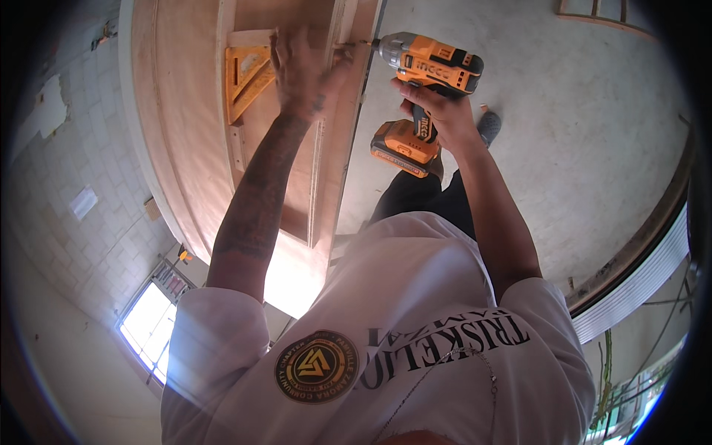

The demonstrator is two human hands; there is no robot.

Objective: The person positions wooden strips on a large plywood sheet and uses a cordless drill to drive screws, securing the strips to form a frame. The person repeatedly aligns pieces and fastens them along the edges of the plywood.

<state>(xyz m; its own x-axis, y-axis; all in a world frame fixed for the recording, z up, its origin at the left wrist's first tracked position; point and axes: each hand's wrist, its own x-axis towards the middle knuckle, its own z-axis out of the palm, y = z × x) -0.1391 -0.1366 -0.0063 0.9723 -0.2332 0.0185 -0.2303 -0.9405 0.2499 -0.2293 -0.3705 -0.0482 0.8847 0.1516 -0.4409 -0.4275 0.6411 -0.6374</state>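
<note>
My right hand [443, 113] is wrapped round the grip of an orange and black cordless drill [430, 63]. The drill lies level, and its bit points left at the edge of a plywood panel frame [315, 178]. A battery pack [404, 147] sits at the base of the grip. My left hand [302, 74] rests on the frame with its fingers spread, slightly blurred, its thumb side close to the bit. Against its far side lies a yellow triangular square [247, 78], partly covered by the fingers. Whether the bit touches a screw is too small to tell.
The long wooden piece stands along my left, its pale outer panel [178, 148] curving toward me. Bare concrete floor [593, 133] lies to the right, with a wooden frame [608, 16] at the far right. A block wall [81, 170] and a bright window [148, 319] are at left.
</note>
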